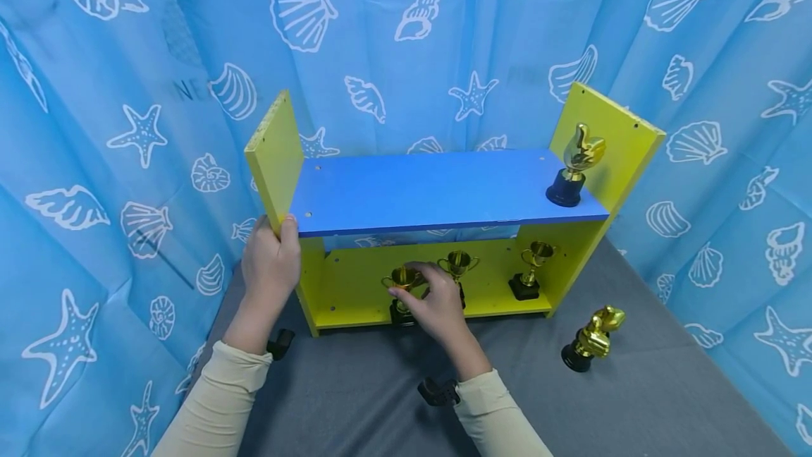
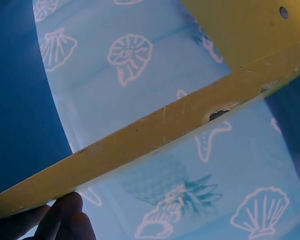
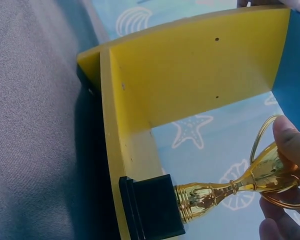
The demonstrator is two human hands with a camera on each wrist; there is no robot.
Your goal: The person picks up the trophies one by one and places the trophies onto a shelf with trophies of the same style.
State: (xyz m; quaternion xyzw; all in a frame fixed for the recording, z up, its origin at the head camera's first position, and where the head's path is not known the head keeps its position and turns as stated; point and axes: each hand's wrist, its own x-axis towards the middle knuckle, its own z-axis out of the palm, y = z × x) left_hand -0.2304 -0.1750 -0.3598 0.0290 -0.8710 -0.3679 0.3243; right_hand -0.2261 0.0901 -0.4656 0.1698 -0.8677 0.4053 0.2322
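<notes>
With fingers and thumb, my left hand (image 1: pixel 271 259) grips the left side panel (image 1: pixel 274 161) of a yellow and blue shelf unit, just at the blue board's height. In the left wrist view its fingertips (image 2: pixel 70 205) lie against the panel's edge. My right hand (image 1: pixel 442 305) pinches the bowl of a gold trophy cup (image 3: pixel 264 172) with a square black base (image 3: pixel 152 207). That base is at the front edge of the lower yellow board (image 1: pixel 361 273); whether its whole weight rests there I cannot tell. Another trophy cup (image 1: pixel 458 264) stands right behind this hand, partly hidden by it.
One more trophy cup (image 1: pixel 538 256) stands at the lower board's right end. A gold trophy with a round black base (image 1: pixel 564 189) stands on the blue board (image 1: pixel 425 189). A gold hand-shaped trophy (image 1: pixel 595 339) is on the grey cloth (image 1: pixel 660 372), right of the unit. A shell-patterned curtain (image 1: pixel 393 55) hangs behind.
</notes>
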